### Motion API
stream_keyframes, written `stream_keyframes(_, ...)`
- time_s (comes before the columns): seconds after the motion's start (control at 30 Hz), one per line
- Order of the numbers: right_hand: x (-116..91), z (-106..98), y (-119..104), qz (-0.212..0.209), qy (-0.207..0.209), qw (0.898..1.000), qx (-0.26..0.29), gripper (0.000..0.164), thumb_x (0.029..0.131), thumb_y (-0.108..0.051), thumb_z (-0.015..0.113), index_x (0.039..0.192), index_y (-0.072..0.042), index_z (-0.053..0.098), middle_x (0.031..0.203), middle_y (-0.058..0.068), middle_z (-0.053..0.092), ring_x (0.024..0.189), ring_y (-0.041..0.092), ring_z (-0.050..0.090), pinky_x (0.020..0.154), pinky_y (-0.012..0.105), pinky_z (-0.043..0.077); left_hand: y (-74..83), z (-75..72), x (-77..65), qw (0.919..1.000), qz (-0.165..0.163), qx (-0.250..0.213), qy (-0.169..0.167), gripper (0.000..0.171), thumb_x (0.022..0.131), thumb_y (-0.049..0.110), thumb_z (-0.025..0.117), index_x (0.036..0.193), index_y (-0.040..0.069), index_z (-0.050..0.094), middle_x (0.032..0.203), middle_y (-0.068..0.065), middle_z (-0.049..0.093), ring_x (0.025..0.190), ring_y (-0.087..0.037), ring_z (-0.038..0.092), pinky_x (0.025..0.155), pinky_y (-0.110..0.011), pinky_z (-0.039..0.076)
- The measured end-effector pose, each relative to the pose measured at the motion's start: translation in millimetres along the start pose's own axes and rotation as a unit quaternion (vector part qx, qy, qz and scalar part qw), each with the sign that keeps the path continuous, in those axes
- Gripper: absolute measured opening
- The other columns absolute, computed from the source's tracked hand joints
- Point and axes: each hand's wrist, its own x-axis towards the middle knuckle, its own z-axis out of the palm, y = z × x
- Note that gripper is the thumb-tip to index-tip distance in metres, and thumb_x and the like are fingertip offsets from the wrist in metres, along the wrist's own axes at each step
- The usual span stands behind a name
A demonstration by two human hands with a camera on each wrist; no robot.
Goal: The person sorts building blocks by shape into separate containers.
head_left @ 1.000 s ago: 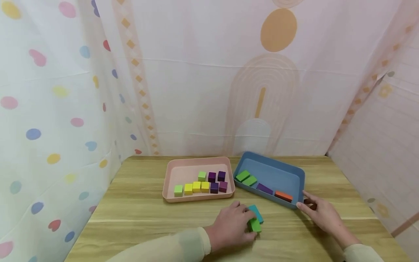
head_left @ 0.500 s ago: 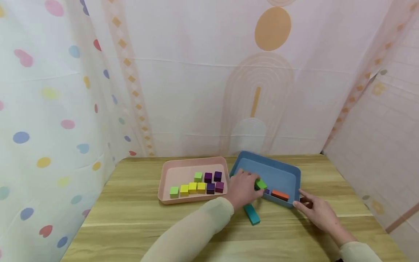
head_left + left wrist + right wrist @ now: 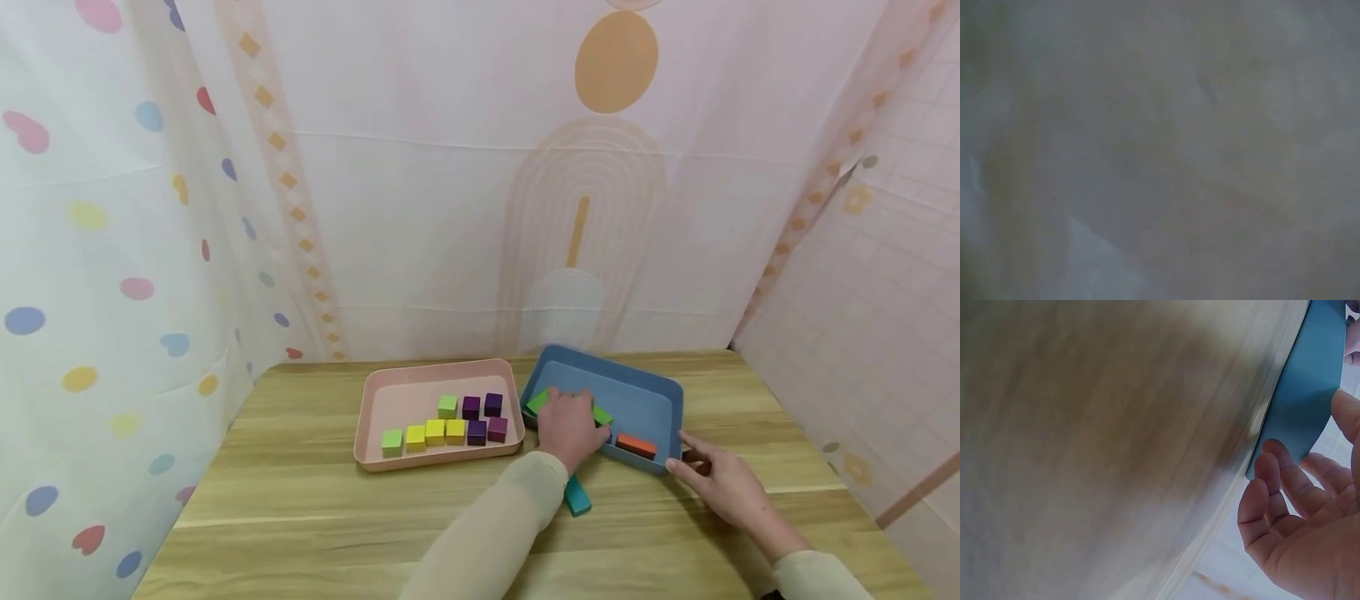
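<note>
In the head view my left hand (image 3: 572, 427) reaches into the blue tray (image 3: 651, 392) and holds a green block (image 3: 602, 415) low over its floor. The hand covers much of that block and the other blocks under it. My right hand (image 3: 726, 485) grips the tray's near right corner between thumb and fingers, seen also in the right wrist view as a hand (image 3: 1310, 512) at the blue wall (image 3: 1304, 387). An orange block (image 3: 636, 446) lies along the tray's front wall. On the table, a teal block (image 3: 577, 497) lies partly behind the left sleeve. The left wrist view is only a pale blur.
A pink tray (image 3: 401, 392) stands left of the blue one, close to its left end. It holds several small cubes, among them yellow cubes (image 3: 435, 432), light green cubes (image 3: 447, 407) and purple cubes (image 3: 497, 429). Patterned curtains (image 3: 420, 208) hang behind the wooden table (image 3: 300, 508).
My left hand has picked up the green block from the table beside the teal block and carried it up into the blue tray. The right hand stays at the tray's corner.
</note>
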Motion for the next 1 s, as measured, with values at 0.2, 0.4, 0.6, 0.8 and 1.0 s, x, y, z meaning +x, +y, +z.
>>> stream_keyframes(0.2, 0, 1, -1, -0.001, 0.000, 1.000, 0.007, 0.073, 0.095, -0.047, 0.064, 0.146, 0.001, 0.045, 0.117, 0.022, 0.067, 0.092, 0.026, 0.067, 0.068, 0.036, 0.054, 3.0, 3.7, 2.3, 0.9994, -0.018, 0.029, 0.013, 0.046, 0.082, 0.063, 0.069, 0.107, 0.024, 0.070, 0.091, 0.000, 0.069, 0.098, -0.022, 0.053, 0.065, -0.032, 0.048)
stream_keyframes(0.4, 2, 2, -3, -0.009, 0.000, 1.000, 0.006, 0.072, 0.095, -0.046, 0.064, 0.146, 0.002, 0.045, 0.116, 0.022, 0.067, 0.092, 0.026, 0.067, 0.069, 0.037, 0.055, 2.1, 3.1, 1.5, 0.9979, -0.009, 0.062, 0.014, 0.043, 0.083, 0.065, 0.067, 0.095, 0.024, 0.070, 0.082, 0.002, 0.069, 0.092, -0.022, 0.054, 0.081, -0.036, 0.043)
stream_keyframes(0.6, 2, 3, -4, -0.005, -0.006, 1.000, 0.004, 0.073, 0.095, -0.047, 0.064, 0.146, 0.001, 0.045, 0.117, 0.022, 0.067, 0.094, 0.028, 0.067, 0.071, 0.039, 0.055, -2.2, 3.6, -3.0, 0.9980, 0.021, 0.059, 0.006, 0.044, 0.091, 0.062, 0.059, 0.073, 0.023, 0.065, 0.068, 0.004, 0.060, 0.083, -0.020, 0.049, 0.079, -0.036, 0.039)
stream_keyframes(0.8, -1, 1, -2, -0.004, -0.009, 1.000, -0.001, 0.072, 0.096, -0.046, 0.062, 0.146, 0.002, 0.044, 0.117, 0.022, 0.067, 0.094, 0.029, 0.067, 0.072, 0.042, 0.055, -10.5, -1.3, -8.8, 0.9961, 0.069, 0.048, 0.025, 0.036, 0.094, 0.059, 0.056, 0.100, 0.028, 0.074, 0.096, 0.007, 0.071, 0.084, -0.017, 0.048, 0.079, -0.033, 0.039)
stream_keyframes(1.0, -2, 0, -2, -0.004, -0.002, 1.000, -0.003, 0.070, 0.096, -0.044, 0.063, 0.146, 0.002, 0.045, 0.115, 0.021, 0.068, 0.091, 0.026, 0.067, 0.070, 0.038, 0.054, -25.9, -20.9, -27.1, 0.9837, 0.169, 0.040, 0.048, 0.036, 0.095, 0.057, 0.057, 0.113, 0.029, 0.073, 0.106, 0.010, 0.070, 0.086, -0.013, 0.047, 0.078, -0.028, 0.037)
